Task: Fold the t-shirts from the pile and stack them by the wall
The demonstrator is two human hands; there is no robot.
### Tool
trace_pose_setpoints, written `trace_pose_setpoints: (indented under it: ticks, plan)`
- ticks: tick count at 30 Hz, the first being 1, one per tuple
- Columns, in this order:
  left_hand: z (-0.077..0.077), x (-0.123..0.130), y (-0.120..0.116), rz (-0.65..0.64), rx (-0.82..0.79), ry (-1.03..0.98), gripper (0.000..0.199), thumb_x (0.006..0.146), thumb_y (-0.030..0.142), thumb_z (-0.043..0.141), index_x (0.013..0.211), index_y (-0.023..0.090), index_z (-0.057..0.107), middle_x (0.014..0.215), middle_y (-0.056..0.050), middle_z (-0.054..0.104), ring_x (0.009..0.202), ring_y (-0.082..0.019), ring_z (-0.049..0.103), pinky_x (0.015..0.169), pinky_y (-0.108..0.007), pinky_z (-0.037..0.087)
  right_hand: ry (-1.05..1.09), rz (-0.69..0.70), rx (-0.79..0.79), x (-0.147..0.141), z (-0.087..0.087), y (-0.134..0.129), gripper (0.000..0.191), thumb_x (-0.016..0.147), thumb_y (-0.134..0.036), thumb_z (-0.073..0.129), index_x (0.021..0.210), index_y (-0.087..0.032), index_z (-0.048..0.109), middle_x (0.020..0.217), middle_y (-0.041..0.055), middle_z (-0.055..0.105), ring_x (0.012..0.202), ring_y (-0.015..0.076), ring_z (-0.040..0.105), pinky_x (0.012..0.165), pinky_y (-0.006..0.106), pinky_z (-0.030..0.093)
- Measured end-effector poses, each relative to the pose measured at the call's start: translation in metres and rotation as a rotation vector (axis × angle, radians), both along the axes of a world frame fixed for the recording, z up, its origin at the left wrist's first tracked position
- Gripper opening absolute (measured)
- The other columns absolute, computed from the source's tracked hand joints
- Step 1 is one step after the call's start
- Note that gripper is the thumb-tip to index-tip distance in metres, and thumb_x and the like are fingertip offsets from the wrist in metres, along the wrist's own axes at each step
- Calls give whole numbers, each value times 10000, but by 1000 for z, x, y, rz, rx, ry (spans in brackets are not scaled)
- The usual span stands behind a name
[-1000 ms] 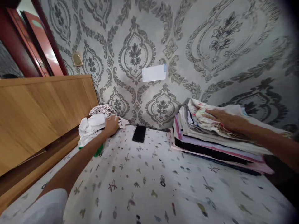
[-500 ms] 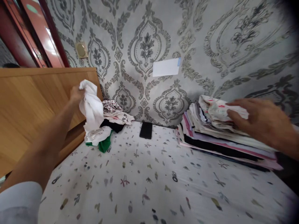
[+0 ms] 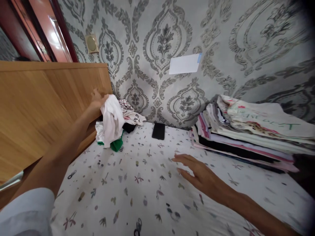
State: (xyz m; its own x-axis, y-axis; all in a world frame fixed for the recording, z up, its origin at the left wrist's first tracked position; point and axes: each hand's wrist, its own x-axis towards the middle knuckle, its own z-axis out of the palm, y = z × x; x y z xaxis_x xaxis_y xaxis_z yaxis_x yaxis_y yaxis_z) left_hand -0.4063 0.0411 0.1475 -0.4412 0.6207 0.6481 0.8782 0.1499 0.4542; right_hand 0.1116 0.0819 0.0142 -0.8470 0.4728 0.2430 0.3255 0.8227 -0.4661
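My left hand (image 3: 99, 98) is at the white cloth (image 3: 112, 119) on the loose clothes pile, its fingers apart at the cloth's upper left edge. Beneath and beside that cloth are a green garment (image 3: 117, 144), a black one (image 3: 129, 127) and a white one with black lettering (image 3: 135, 118). My right hand (image 3: 193, 170) hovers over the patterned sheet with fingers spread and holds nothing. On the right lies a stack of folded clothes (image 3: 236, 149), topped by a light printed cloth (image 3: 265, 119).
A black phone (image 3: 158, 131) lies on the patterned sheet (image 3: 145, 203) near the wall. The wooden board (image 3: 54, 98) stands along the left side. A white paper (image 3: 184, 64) and a switch plate (image 3: 92, 43) are on the patterned wall.
The white cloth has come down onto the left pile, and my left hand's fingers have spread. My right hand has moved left and down, away from the folded stack. The view has shifted slightly.
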Motion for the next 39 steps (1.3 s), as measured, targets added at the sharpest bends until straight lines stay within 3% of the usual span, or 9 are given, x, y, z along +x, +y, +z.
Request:
trace_pose_setpoints:
  ticks: [2,6,9,14,18,26,31,35,39]
  plan:
    - [-25,19,-18,47,-133,40,550,791,572,679,1112,149,536,1208,-150,589,1219,-340,486,966,-474,411,-25,-5,-71,5,-13,-10,474,994,-530,380,1270,-256,650,1329,141,651,1170,304,659,905,458,593]
    - [-85,63,-61,-72,-870,155,462,738,655,641,889,219,604,947,-42,662,930,-257,623,761,-337,468,-39,-15,-197,14,-38,-29,489,991,-549,387,1273,-254,656,1346,130,649,1222,303,632,973,462,566]
    - [-111,77,-80,-72,-906,212,349,734,522,646,906,220,616,1057,-87,668,988,-283,617,734,-334,470,-23,-48,-254,18,-50,-43,472,983,-561,408,1235,-266,677,1346,123,649,1230,294,629,985,455,561]
    - [-84,53,-81,-141,-846,104,206,796,347,463,713,196,577,762,-44,672,758,-197,652,649,-272,490,66,-79,-293,22,-56,-57,427,977,-538,427,1173,-270,695,1303,130,665,1121,292,682,830,418,619]
    - [-57,47,-78,-184,-768,42,308,848,360,368,859,180,617,888,-69,693,771,-182,674,603,-246,496,100,-60,-341,15,-46,-61,393,975,-517,432,1142,-273,692,1222,125,695,998,282,706,718,393,617]
    - [-89,85,-77,-292,-868,191,52,696,247,595,731,218,622,782,-40,698,846,-251,657,703,-302,463,58,56,-483,-13,-29,-85,405,998,-498,407,1175,-230,654,1154,128,675,908,227,673,695,342,581]
    - [-30,106,-84,-399,-671,115,253,873,416,486,731,208,511,752,-31,666,757,-202,648,654,-290,480,74,28,-513,-19,-26,-90,446,984,-521,435,1293,-252,611,1221,134,648,1050,260,649,823,419,581]
    - [35,182,-101,-722,-299,-140,381,874,563,607,771,199,560,772,-17,680,785,-190,681,706,-305,532,277,58,-555,-48,-1,-83,675,910,-560,573,1519,-348,372,1558,133,404,1335,304,502,961,466,534]
    - [82,266,-123,-891,-62,-265,218,993,370,558,854,210,612,841,35,681,829,-147,710,786,-310,563,478,-40,-519,-83,27,-64,998,805,-553,706,1593,-365,122,1647,130,233,1438,337,374,1015,511,492]
